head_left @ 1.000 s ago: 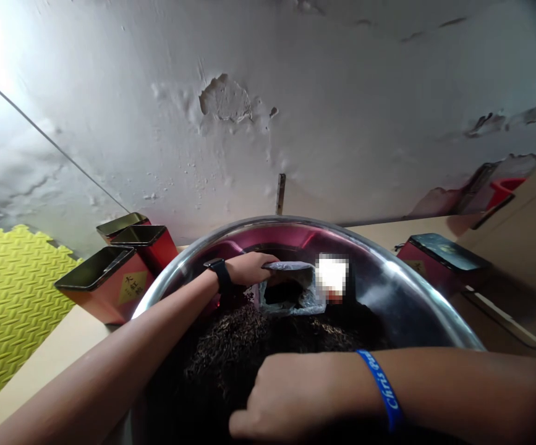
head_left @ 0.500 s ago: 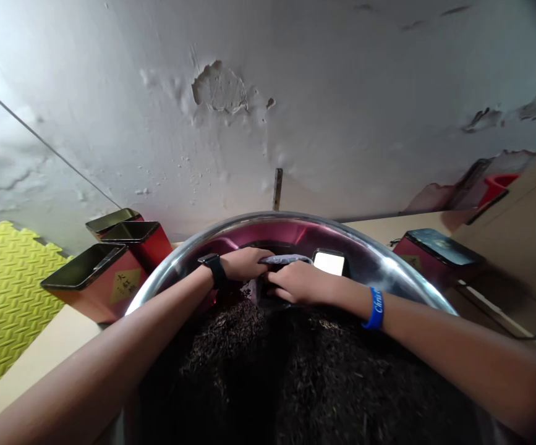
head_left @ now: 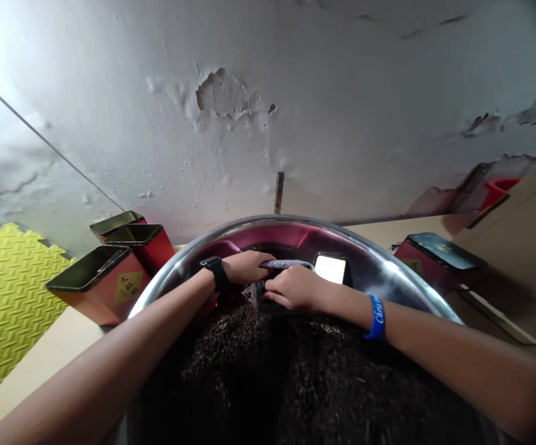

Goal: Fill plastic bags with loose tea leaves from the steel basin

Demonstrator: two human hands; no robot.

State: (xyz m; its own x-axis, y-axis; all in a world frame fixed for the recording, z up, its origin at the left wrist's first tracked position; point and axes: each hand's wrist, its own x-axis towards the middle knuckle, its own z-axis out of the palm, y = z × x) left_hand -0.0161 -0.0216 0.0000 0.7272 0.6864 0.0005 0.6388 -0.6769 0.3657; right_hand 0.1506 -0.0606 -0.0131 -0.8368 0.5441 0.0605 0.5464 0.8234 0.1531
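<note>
Loose dark dried leaves (head_left: 342, 371), which look like tea, fill the near part of a big shiny metal basin (head_left: 193, 248). At the basin's far side, my left hand (head_left: 248, 267) grips the left end of a pale grey-lilac bag (head_left: 282, 264) by its rim. My right hand (head_left: 298, 288) is closed on the same bag from the right, fingers curled at its mouth. The bag's lower part and what it holds are in shadow. Just right of the bag, a small device with a bright white screen (head_left: 330, 269) sits in the basin.
Several red tins (head_left: 101, 284) with yellow labels stand left of the basin, their tops open. Another red tin (head_left: 439, 259) with a dark lid is at the right, near a cable. Behind is a peeling wall (head_left: 342, 123). A yellow foam mat (head_left: 8, 296) lies far left.
The view has shifted slightly, so everything sits a little lower. Both hands stay on the bag, and the right fingers look somewhat more curled.
</note>
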